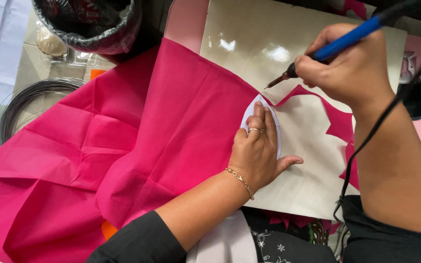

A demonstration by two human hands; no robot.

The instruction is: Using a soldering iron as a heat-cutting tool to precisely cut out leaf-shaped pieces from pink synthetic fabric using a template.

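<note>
My left hand [258, 148] lies flat with fingers together, pressing a white leaf-shaped template [254, 106] onto the edge of a bright pink fabric [137, 146]. My right hand [349, 65] grips a blue-handled hot cutting tool [337, 45] like a pen; its metal tip hovers just above and right of the template's point. Both rest over a glossy beige board [298, 160]. A jagged cut strip of pink fabric [339, 122] runs down the board to the right of my left hand. The tool's black cord [366, 141] drapes over my right forearm.
A bin lined with black plastic [91, 24] stands at the top left. A coil of dark wire [30, 100] lies at the left beside the fabric. A black round object [417, 100] sits at the right edge on a pink surface.
</note>
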